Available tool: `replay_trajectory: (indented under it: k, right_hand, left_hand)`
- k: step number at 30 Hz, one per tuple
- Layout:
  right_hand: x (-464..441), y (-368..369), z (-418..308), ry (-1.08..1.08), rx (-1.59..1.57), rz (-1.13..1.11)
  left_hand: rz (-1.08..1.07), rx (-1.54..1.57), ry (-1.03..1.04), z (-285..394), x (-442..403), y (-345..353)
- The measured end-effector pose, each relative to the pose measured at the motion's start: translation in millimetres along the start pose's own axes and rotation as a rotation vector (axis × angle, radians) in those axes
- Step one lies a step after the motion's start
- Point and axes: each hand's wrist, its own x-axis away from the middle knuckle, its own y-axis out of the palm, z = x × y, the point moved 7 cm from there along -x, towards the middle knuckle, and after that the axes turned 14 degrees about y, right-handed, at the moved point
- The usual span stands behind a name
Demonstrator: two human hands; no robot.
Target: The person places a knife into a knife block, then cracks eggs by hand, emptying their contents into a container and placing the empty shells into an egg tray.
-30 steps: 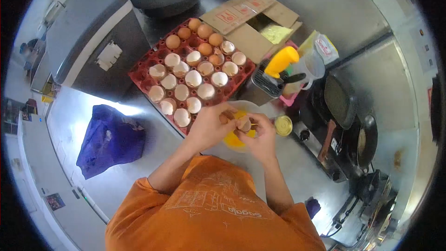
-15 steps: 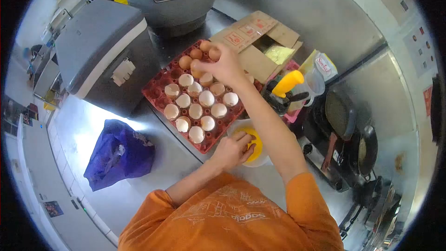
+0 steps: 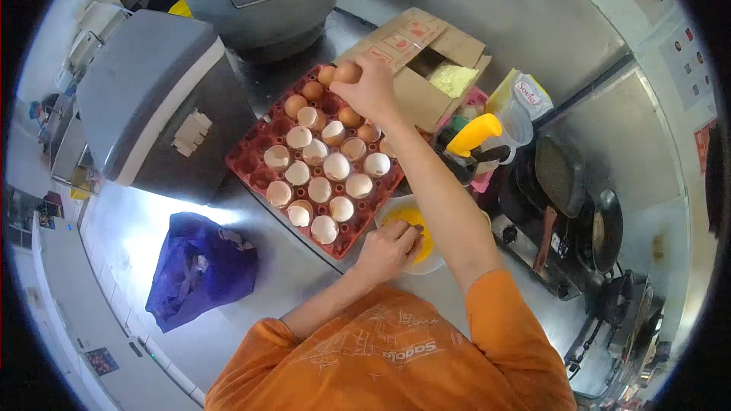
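Observation:
My right hand reaches to the far end of a red egg tray, its fingers closed around a brown egg. Beside that hand sit several whole brown eggs. Open eggshells, pale inside, fill many of the tray's nearer cups. My left hand is at the near-left side of a pale bowl with yellow egg in it. Its fingers curl over the bowl; what they grip, if anything, is hidden. My right forearm passes over the bowl's right side.
A purple bag lies left of the tray, near a grey cooler box. Behind stand a large pot and an opened carton. At right are a yellow-handled tool, a clear jug and pans.
My right hand has moved to the tray's far corner and now holds a brown egg there. An open shell now shows where the hand was. My left hand stays by the bowl.

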Motion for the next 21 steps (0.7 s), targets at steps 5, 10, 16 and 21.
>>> replay_trajectory:
  k: [5,10,16,21]
  right_hand:
    - [103,-57,-5,0.205,-0.834,-0.289]
    - [237,-96,81,0.512,-0.999,-0.383]
    - [296,-131,88,0.197,0.159,-0.022]
    - [313,-120,99,0.157,0.229,-0.027]
  left_hand:
    - [0.012,-0.017,-0.005,1,2,-1]
    - [-0.020,0.031,-0.048,1,-4,-1]
    - [-0.153,0.087,-0.121,-3,-12,6]
    - [-0.158,0.058,-0.052,-4,-15,9]
